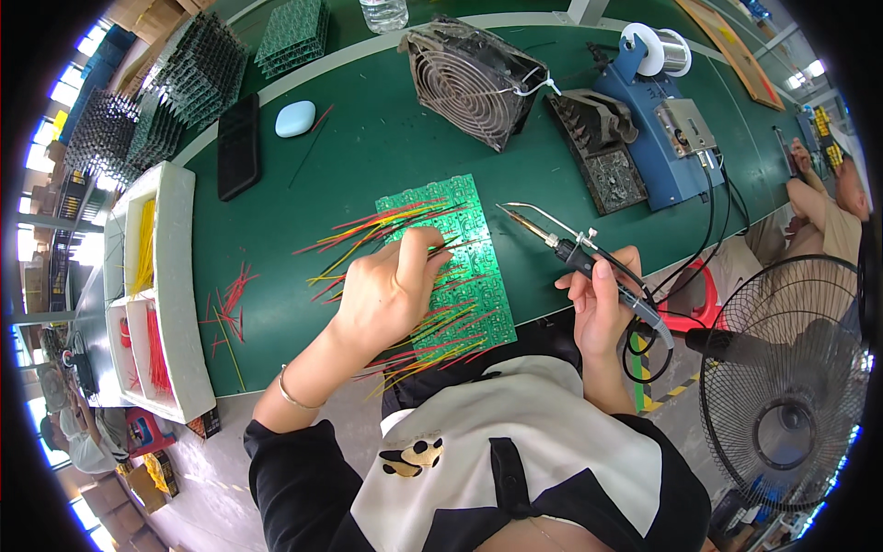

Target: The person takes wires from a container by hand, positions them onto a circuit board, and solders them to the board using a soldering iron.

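A green circuit board (pixel 492 294) lies at the table's front edge, with rows of thin red, yellow and black wires (pixel 354 228) sticking out past its left side. My left hand (pixel 386 290) is over the board, thumb and forefinger closed in a pinch on a thin wire; the hand hides part of the board. To the right of the board, my right hand (pixel 602 299) grips a soldering iron (pixel 578 259) with a curved solder-feed tube fixed alongside. Its tip points up and left, above the table and apart from the board.
A white foam tray (pixel 184 304) of sorted wires stands left, near loose red wires (pixel 235 308). Behind are a phone (pixel 239 147), a white case (pixel 295 119) and a square fan (pixel 469 78). A blue solder feeder (pixel 658 138) and iron stand (pixel 602 156) stand right, before a floor fan (pixel 782 382).
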`<action>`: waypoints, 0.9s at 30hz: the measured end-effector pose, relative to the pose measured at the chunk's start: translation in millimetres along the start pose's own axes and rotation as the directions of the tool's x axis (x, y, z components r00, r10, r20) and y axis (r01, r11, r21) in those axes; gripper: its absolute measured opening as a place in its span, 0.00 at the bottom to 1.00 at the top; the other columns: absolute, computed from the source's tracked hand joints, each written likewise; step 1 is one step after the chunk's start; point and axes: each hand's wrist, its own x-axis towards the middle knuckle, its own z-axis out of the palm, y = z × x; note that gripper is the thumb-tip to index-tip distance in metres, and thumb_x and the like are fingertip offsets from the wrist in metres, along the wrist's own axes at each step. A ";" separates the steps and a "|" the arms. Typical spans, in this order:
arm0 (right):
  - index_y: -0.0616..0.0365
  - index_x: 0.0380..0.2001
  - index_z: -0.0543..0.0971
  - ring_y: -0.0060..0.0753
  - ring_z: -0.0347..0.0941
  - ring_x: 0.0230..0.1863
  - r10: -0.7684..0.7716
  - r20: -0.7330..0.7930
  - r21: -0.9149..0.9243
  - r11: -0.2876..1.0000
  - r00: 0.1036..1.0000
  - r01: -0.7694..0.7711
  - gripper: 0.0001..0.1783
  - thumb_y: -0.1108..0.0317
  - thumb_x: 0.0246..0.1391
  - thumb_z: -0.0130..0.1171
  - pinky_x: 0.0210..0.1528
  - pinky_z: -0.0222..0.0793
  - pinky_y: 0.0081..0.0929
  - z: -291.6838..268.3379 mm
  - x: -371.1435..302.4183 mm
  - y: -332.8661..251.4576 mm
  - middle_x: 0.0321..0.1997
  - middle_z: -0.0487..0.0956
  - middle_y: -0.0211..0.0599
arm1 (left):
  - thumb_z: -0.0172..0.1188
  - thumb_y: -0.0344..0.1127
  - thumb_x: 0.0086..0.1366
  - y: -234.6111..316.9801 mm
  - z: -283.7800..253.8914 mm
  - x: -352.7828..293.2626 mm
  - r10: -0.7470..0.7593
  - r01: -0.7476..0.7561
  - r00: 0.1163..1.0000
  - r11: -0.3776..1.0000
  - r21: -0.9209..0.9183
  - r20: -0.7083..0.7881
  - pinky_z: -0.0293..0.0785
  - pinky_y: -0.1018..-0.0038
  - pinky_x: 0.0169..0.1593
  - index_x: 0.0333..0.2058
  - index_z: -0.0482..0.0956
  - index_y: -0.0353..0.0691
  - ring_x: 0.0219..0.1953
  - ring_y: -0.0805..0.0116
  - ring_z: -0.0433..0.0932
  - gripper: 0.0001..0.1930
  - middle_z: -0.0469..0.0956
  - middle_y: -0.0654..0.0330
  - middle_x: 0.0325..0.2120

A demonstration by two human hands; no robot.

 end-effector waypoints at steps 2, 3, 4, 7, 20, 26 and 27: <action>0.59 0.27 0.61 0.14 0.57 0.11 -0.009 0.005 -0.007 1.000 1.000 0.009 0.08 0.70 0.55 0.47 0.25 0.71 0.23 -0.8 -0.3 0.7 0.13 0.66 0.33 | 0.56 0.23 0.51 -3.5 2.8 0.9 0.071 -0.071 0.997 0.997 0.010 -0.018 0.64 0.73 0.15 0.27 0.66 0.36 0.13 0.67 0.70 0.07 0.68 0.62 0.12; 0.59 0.27 0.61 0.14 0.57 0.11 -0.020 0.008 -0.011 1.000 1.000 0.020 0.08 0.70 0.55 0.47 0.25 0.71 0.23 -1.1 -0.2 1.2 0.13 0.66 0.33 | 0.56 0.23 0.51 -4.7 2.6 0.2 0.071 -0.071 0.997 0.997 0.009 -0.016 0.64 0.73 0.15 0.27 0.66 0.36 0.13 0.67 0.70 0.07 0.68 0.62 0.12; 0.59 0.27 0.61 0.14 0.57 0.11 -0.019 0.007 -0.012 1.000 1.000 0.019 0.08 0.70 0.55 0.47 0.25 0.71 0.23 -1.2 -0.2 1.0 0.13 0.66 0.33 | 0.57 0.23 0.50 -6.2 2.1 -0.6 0.076 -0.077 0.996 0.996 0.043 0.036 0.63 0.74 0.14 0.26 0.67 0.38 0.12 0.69 0.69 0.07 0.67 0.63 0.11; 0.59 0.27 0.61 0.14 0.57 0.12 -0.007 0.006 0.000 1.000 1.000 0.007 0.08 0.70 0.55 0.47 0.25 0.71 0.23 -1.2 -1.9 0.4 0.13 0.66 0.33 | 0.58 0.23 0.48 -6.0 6.0 -3.4 0.065 -0.069 0.996 0.996 0.059 0.055 0.61 0.75 0.13 0.24 0.67 0.40 0.11 0.71 0.68 0.08 0.65 0.65 0.09; 0.60 0.26 0.59 0.15 0.59 0.11 -0.045 0.077 -0.083 0.995 0.996 0.051 0.13 0.66 0.54 0.49 0.23 0.71 0.23 -1.7 -13.9 5.1 0.13 0.67 0.35 | 0.59 0.23 0.45 -13.4 13.6 -12.6 0.062 -0.063 0.998 0.998 0.024 0.007 0.61 0.75 0.12 0.21 0.67 0.40 0.08 0.71 0.66 0.09 0.64 0.65 0.06; 0.60 0.26 0.59 0.15 0.59 0.11 -0.039 0.086 -0.083 0.995 0.995 0.047 0.13 0.65 0.54 0.50 0.23 0.72 0.22 -0.2 -11.0 6.6 0.13 0.68 0.35 | 0.58 0.22 0.45 -14.0 11.3 -10.5 0.059 -0.058 0.998 0.998 -0.009 0.029 0.61 0.75 0.13 0.22 0.68 0.39 0.09 0.71 0.66 0.07 0.65 0.64 0.07; 0.60 0.26 0.59 0.15 0.59 0.11 -0.037 0.086 -0.085 0.995 0.996 0.045 0.13 0.65 0.54 0.50 0.23 0.72 0.22 -0.1 -10.6 6.7 0.13 0.68 0.35 | 0.58 0.22 0.45 -13.8 11.3 -10.6 0.057 -0.056 0.998 0.998 -0.010 0.030 0.61 0.75 0.13 0.22 0.68 0.39 0.09 0.71 0.66 0.07 0.65 0.64 0.07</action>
